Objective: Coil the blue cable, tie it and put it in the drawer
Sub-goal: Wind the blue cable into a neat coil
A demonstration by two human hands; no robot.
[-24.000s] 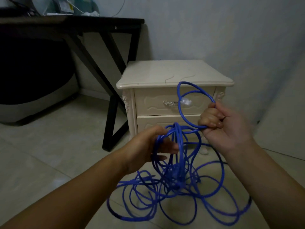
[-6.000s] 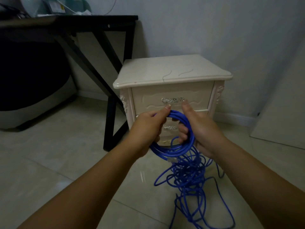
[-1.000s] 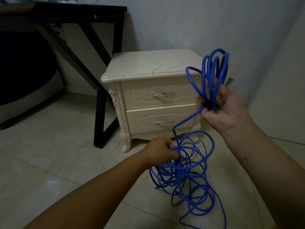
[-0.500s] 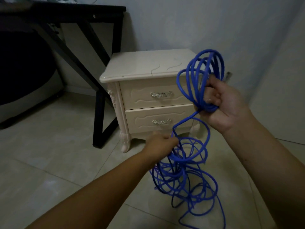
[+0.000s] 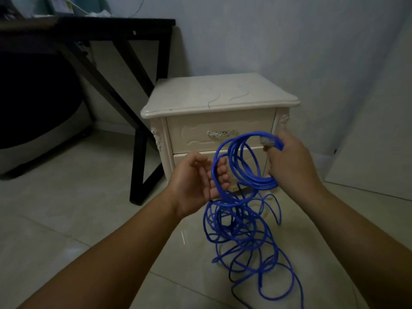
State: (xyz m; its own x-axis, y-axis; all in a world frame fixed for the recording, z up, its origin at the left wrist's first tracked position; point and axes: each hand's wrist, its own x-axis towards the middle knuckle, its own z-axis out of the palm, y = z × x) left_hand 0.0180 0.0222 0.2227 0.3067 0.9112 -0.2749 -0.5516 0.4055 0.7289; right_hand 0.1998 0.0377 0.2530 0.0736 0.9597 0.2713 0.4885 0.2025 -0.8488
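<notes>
The right hand (image 5: 292, 162) is held up in front of the body. Its fingers are curled tight round a bunch of round loops of the blue cable (image 5: 259, 183). The clear plug (image 5: 267, 141) at the end of the cable sticks out at the top of this hand. The left hand (image 5: 195, 178) is close beside it, with the palm turned up and in. Its fingers are bent only a little and do not squeeze, and one strand of the cable runs across its fingertips. From there the rest of the cable hangs down and lies in a loose, messy heap on the pale tile floor (image 5: 66, 208). Right behind the hands stands a little cream cabinet (image 5: 218, 94). Its top drawer (image 5: 194, 130) is closed and has a shiny handle (image 5: 221, 133). To the left is a black table (image 5: 116, 24) with slanted legs. A pale wall (image 5: 289, 41) is behind it all.
</notes>
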